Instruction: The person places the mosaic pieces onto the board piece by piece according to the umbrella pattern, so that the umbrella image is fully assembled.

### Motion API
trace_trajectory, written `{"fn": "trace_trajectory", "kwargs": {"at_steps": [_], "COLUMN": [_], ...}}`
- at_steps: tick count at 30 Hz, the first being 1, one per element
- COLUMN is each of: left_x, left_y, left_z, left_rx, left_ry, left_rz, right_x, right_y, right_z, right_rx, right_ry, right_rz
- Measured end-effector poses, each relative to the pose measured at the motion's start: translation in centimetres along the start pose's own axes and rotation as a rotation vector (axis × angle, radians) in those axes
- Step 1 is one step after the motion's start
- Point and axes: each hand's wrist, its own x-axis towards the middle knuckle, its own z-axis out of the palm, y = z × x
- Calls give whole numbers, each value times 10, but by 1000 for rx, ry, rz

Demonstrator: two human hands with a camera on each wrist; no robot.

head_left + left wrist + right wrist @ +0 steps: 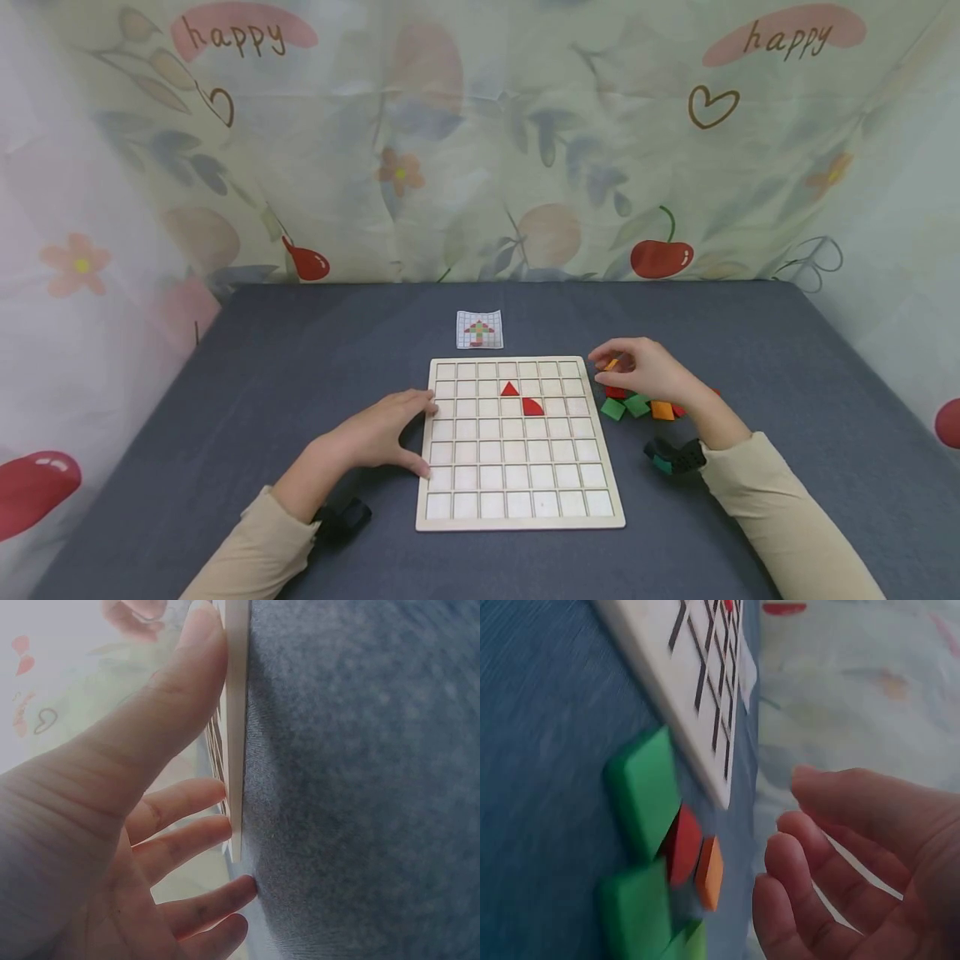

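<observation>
a pale curtain printed with flowers, cherries and the word "happy" hangs behind a table under dark grey cloth, where a person works at a wooden grid board. the left hand, fingers spread and relaxed, touches the board's left edge; the right hand hovers, fingers loosely bent and gripping nothing, over coloured tiles beside the board's far right side. a red triangle and a red quarter-round sit in far cells; a small pattern card lies beyond. the step appears to be choosing a tile; the next move likely calls for a pinch around one.
</observation>
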Motion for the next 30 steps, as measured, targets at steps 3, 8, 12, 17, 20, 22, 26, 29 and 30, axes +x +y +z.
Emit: {"fn": "trace_trajectory", "kwargs": {"at_steps": [3, 8, 12, 17, 20, 22, 26, 29, 30], "left_x": [0, 0, 0, 0, 0, 0, -1, -1, -1], "left_y": [0, 0, -1, -1, 0, 0, 1, 1, 1], "left_z": [0, 0, 0, 0, 0, 0, -1, -1, -1], "left_rx": [1, -1, 0, 0, -3, -6, -10, -7, -6], "left_ry": [1, 1, 2, 3, 1, 0, -3, -3, -3], "left_rz": [-3, 3, 12, 11, 8, 5, 2, 3, 4], "right_x": [-6, -10, -11, -12, -12, -12, -12, -11, -11], "right_y": [8, 17, 23, 25, 25, 24, 23, 23, 22], "right_z": [-5, -5, -3, -1, -1, -1, 0, 1, 2], "right_rx": [-3, -12, -21, -29, -40, -56, -90, -103, -109], "right_ry": [7, -16, -59, -103, -116, -114, -102, -96, -93], "right_rz": [40, 82, 74, 38, 26, 20, 10, 9, 8]}}
